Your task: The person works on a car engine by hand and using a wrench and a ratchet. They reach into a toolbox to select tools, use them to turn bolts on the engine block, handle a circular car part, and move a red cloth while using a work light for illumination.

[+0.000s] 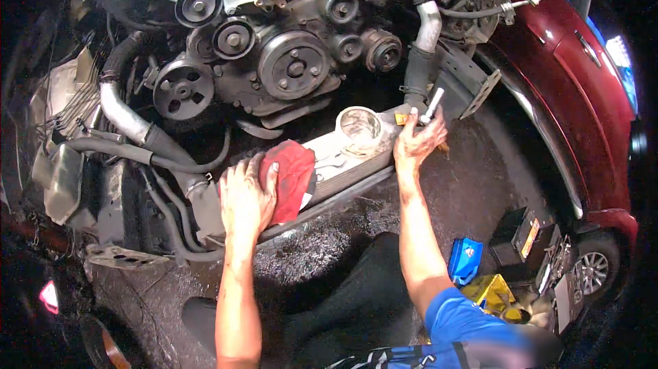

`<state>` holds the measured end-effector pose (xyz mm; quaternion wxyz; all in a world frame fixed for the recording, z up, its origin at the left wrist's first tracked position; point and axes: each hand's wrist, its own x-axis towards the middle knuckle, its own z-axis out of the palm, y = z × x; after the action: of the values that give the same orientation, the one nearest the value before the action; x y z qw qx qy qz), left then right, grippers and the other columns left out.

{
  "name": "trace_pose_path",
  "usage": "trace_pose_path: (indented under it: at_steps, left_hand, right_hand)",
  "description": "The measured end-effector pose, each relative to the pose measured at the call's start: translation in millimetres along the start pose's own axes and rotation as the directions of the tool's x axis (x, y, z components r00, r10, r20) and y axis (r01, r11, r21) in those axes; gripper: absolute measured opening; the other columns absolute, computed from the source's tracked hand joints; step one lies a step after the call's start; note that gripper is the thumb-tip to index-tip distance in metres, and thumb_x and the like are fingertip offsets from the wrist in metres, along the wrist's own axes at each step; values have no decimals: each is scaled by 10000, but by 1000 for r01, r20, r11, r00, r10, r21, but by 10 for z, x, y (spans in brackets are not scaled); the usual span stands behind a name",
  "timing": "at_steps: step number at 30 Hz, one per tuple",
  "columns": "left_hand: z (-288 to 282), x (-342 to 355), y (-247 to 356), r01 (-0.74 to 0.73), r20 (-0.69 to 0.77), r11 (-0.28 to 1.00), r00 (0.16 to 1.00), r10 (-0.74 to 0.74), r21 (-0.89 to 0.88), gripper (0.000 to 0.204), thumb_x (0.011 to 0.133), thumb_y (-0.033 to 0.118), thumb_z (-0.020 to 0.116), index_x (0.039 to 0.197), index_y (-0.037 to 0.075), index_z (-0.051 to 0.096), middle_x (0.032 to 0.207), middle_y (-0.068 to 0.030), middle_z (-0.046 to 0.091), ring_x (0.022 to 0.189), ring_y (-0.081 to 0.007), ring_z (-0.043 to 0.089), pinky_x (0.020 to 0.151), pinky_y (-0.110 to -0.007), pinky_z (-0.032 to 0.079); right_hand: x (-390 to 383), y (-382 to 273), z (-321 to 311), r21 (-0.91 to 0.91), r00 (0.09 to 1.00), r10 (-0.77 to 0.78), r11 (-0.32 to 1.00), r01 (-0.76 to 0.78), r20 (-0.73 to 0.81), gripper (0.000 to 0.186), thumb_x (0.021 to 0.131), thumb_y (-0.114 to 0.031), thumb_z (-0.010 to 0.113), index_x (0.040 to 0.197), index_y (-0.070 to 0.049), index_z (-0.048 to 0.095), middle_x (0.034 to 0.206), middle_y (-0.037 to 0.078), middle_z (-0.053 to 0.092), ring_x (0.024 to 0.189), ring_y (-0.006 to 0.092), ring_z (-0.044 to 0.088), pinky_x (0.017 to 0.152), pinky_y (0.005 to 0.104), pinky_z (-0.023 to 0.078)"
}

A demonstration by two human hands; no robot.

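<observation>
My left hand (247, 194) is closed on a crumpled red cloth (291, 177), which lies over the left part of a long finned cooler (349, 176). My right hand (419, 141) is at the cooler's right end, fingers curled around a silver rod-shaped tool (434, 103) that sticks up past them. Its lower part is hidden, so I cannot tell its exact kind. Beside my right thumb is a small orange-yellow piece (401, 119). Between the hands, a round pale cup (360, 130) rests on the cooler, close to some small metal tools (334, 161).
Beyond the cooler is the engine front with several pulleys (295, 66). Silver-and-black hoses (123, 112) run down both sides. A dark red fender (569, 81) curves along the right. On the floor at lower right are a black battery (517, 239), a blue packet (465, 261) and a yellow bag (490, 291).
</observation>
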<state>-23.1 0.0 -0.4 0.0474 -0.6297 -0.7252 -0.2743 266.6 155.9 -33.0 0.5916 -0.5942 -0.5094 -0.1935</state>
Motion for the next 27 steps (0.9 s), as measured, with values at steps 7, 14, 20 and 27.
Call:
trace_pose_path:
  at_steps: [7,14,20,27]
  left_hand:
    - [10,-75,59,23,-4,1000,1000,-23,-17,442,937,385,522,1201,45,620,1156,-169,615,1097,-330,545,1006,-421,374]
    - [-54,-82,73,51,40,998,998,-49,-29,452,940,392,514,1212,45,613,1168,-172,602,1102,-328,536,997,-422,379]
    - [-91,-94,64,27,4,1000,1000,-27,8,466,954,417,492,1219,51,609,1133,-162,611,1075,-319,543,983,-426,384]
    - [-17,-126,-45,27,-24,999,999,-28,-19,462,944,423,504,1215,66,614,1127,-161,616,1080,-318,545,991,-433,381]
  right_hand:
    - [-35,22,-40,-64,1000,-10,998,11,17,536,885,-340,611,1295,-22,477,1121,197,548,1043,390,481,920,500,333]
    - [-73,80,3,-66,1000,-9,998,11,27,540,873,-371,607,1282,-37,493,1137,173,567,1030,382,493,897,497,343]
    - [-50,24,-36,-61,1000,8,998,-7,19,545,850,-375,617,1272,-45,515,1103,163,578,1003,380,506,898,493,348]
    - [-92,-5,-22,-84,999,-30,996,33,42,518,853,-312,629,1277,-40,506,1143,168,575,1065,380,494,930,503,340]
